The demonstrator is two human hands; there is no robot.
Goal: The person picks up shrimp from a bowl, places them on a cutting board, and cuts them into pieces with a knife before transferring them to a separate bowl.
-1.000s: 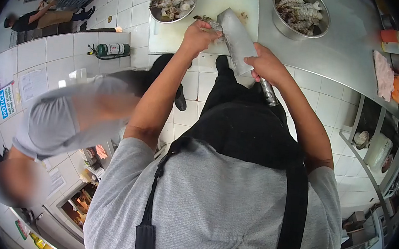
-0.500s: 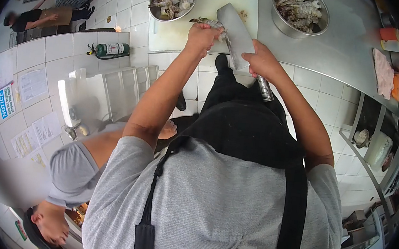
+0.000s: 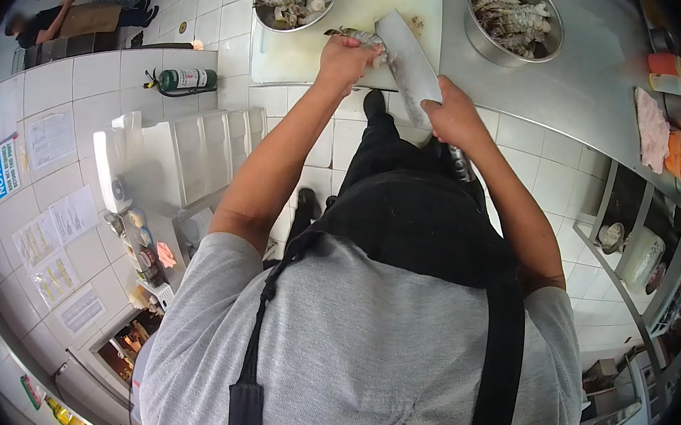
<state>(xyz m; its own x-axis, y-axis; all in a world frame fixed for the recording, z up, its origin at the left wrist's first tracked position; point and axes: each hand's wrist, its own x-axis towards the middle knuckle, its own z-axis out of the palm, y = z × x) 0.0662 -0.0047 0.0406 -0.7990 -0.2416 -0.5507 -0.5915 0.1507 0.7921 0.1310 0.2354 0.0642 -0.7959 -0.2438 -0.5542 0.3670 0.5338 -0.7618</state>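
My left hand (image 3: 343,65) pinches a grey, banded shrimp (image 3: 356,35) over the white cutting board (image 3: 289,64). In my right hand (image 3: 455,115) is a broad-bladed cleaver (image 3: 408,65), its metal handle running back toward my apron. The blade slants across the board's front edge, its far end close beside the shrimp and my left fingertips. At the board's far left stands a metal bowl (image 3: 334,0) of shrimp pieces. Another metal bowl (image 3: 494,51), to the right of the board, holds several whole-looking, banded shrimp.
The steel counter (image 3: 581,96) extends right, with a pink cloth (image 3: 650,132) and an orange cloth (image 3: 678,151) at its edge. A metal rack (image 3: 619,260) stands below. Left are a white cabinet (image 3: 190,157), a fire extinguisher (image 3: 188,80) and another person (image 3: 51,25) farther off.
The cleaver's far end has shifted slightly right and nearer me, and my right hand has moved a little right. The person close by on my left has mostly left view.
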